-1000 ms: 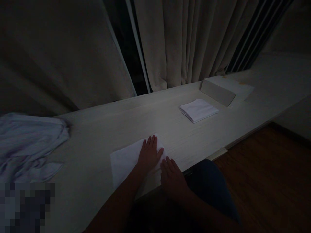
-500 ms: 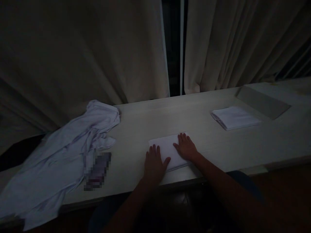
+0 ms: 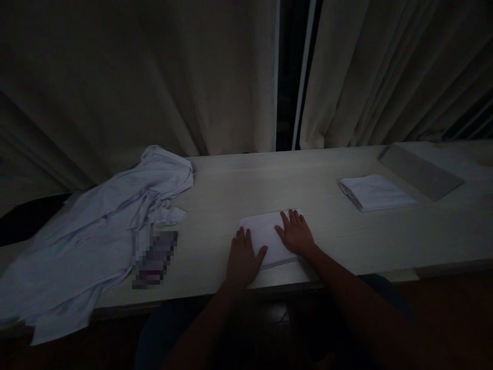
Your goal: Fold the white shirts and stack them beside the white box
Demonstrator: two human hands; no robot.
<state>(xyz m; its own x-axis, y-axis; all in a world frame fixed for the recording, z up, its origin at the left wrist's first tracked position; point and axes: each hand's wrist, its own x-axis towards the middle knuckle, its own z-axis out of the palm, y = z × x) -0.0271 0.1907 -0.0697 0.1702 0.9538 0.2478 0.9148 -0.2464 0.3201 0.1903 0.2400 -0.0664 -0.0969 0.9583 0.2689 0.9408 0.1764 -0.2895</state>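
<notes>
A white folded cloth (image 3: 265, 234) lies flat near the front edge of the table, in the middle of the view. My left hand (image 3: 245, 258) rests on its left side, palm down, thumb spread from the fingers. On its right side lies my right hand (image 3: 296, 232), flat with the fingers apart. Both hands touch the cloth without gripping it. Farther right sits a second folded white cloth (image 3: 377, 192). Crumpled white garments (image 3: 96, 231) are spread over the left part of the table, with one end hanging past the front edge.
The pale table (image 3: 239, 185) runs along beige curtains (image 3: 173, 77) with a dark gap between them. A box-like block (image 3: 421, 169) stands at the far right. A pixelated object (image 3: 156, 259) lies beside the garments. Something black (image 3: 34, 218) is at the far left.
The camera view has shifted slightly. Both hands stay flat on the folded cloth in nearly the same places, and the other items keep their positions on the table.
</notes>
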